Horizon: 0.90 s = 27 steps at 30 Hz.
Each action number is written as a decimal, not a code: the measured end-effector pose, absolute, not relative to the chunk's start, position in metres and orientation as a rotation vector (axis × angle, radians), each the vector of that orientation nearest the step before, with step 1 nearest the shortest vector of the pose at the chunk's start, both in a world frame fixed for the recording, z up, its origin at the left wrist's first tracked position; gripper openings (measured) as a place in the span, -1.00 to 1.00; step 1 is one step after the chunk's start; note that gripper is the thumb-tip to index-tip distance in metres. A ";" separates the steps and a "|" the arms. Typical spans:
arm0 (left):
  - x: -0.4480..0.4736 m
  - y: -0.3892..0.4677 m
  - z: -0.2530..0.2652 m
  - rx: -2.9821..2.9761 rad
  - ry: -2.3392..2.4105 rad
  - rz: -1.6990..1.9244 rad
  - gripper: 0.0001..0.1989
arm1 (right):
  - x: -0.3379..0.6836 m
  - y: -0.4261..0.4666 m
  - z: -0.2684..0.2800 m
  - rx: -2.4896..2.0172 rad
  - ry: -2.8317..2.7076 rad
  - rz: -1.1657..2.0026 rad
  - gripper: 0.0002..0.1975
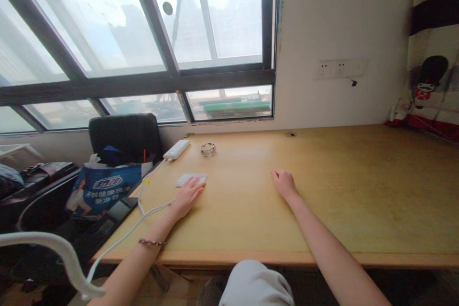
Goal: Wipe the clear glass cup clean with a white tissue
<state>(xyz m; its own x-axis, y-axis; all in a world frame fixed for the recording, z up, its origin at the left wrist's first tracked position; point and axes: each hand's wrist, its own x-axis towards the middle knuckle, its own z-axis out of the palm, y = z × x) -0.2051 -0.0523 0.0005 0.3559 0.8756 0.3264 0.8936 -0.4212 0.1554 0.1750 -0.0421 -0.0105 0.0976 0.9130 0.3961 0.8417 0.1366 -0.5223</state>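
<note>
here's the left hand (186, 198), laid over the near part of a flat white piece (182, 180) on the left side of the table (244, 220). its fingers (193, 182) are stretched out, close together, resting on top of the piece rather than pinching it. the far edge and left corner peek out past the fingertips, and a sliver shows to their right. what the piece is made of, i can't tell.

across to the right hand (283, 184), near the middle of the table, well apart from the white piece: fingers curled in, a loose fist set down on its side. whether the palm encloses anything, the view doesn't say.

beyond the left fingertips, a silvery openwork ring (208, 149) sits near the far edge, and just left of it a white power strip (176, 150) lies at a slant. a white cable (140, 203) drops from the strip's near end along the table's left side, one branch running in to the left wrist. on that forearm, a twisted bracelet (152, 242). off the table's left side, a blue printed bag (103, 191) stands in front of a dark chair (125, 135).
</note>
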 end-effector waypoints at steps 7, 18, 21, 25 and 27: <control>-0.134 -0.046 0.020 -2.708 -1.542 -1.032 -0.64 | 0.174 -0.042 -0.009 -1.702 -1.733 0.129 -0.63; 0.033 -0.012 0.008 -2.815 -1.754 -1.872 -0.80 | 0.176 -0.039 -0.009 -1.661 -1.690 0.177 -0.63; 0.034 -0.013 0.005 -2.835 -1.768 -1.906 -0.76 | 0.174 -0.040 -0.005 -1.646 -1.696 0.179 -0.63; 0.024 -0.020 0.003 -2.820 -1.844 -1.886 -0.70 | 0.164 -0.045 0.000 -1.568 -1.749 0.238 -0.63; 0.022 -0.022 0.004 -2.825 -1.839 -1.890 -0.68 | 0.155 -0.047 0.000 -1.505 -1.756 0.310 -0.63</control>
